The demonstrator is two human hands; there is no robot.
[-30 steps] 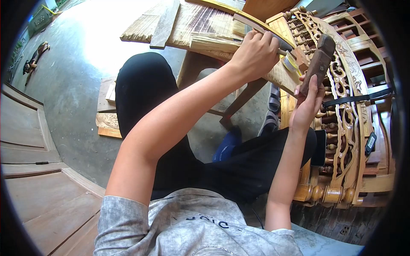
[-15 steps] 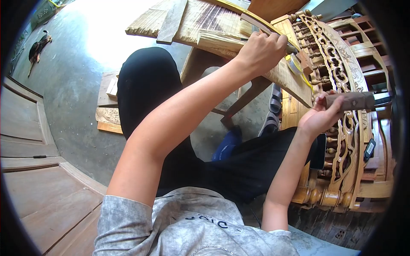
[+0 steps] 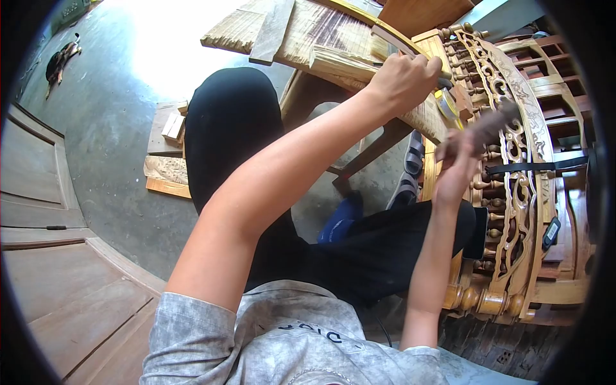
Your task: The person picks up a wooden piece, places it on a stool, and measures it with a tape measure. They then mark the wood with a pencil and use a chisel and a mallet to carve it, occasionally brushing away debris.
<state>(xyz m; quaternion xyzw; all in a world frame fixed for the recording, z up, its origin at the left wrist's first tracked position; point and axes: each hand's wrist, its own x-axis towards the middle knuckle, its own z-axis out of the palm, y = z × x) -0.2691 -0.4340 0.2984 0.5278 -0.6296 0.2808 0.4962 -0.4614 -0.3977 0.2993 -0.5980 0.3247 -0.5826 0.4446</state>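
Note:
My left hand (image 3: 407,80) is closed in a fist over the workbench board, wrapped round what looks like a chisel. The dark end of its handle (image 3: 444,83) sticks out past my fingers; the blade is mostly hidden. Under and beside this hand lies a split-edged piece of wood (image 3: 340,61) on the rough plank (image 3: 237,29). My right hand (image 3: 454,167), smeared by motion, grips a thick brown wooden mallet (image 3: 493,125), tilted up to the right, near the plank's right end. A yellow tape measure (image 3: 444,102) lies between the two hands.
A flat wooden strip (image 3: 273,32) lies across the plank. Carved wooden furniture (image 3: 507,167) with turned spindles stands close on the right. Wood offcuts (image 3: 168,173) lie on the floor at left, and panelled wood (image 3: 77,289) borders the lower left. A dog (image 3: 62,61) lies farther off.
My right hand has swung left and upward with the mallet, which has turned from level to slanted. My left hand stays at the plank; the whole view has shifted slightly.

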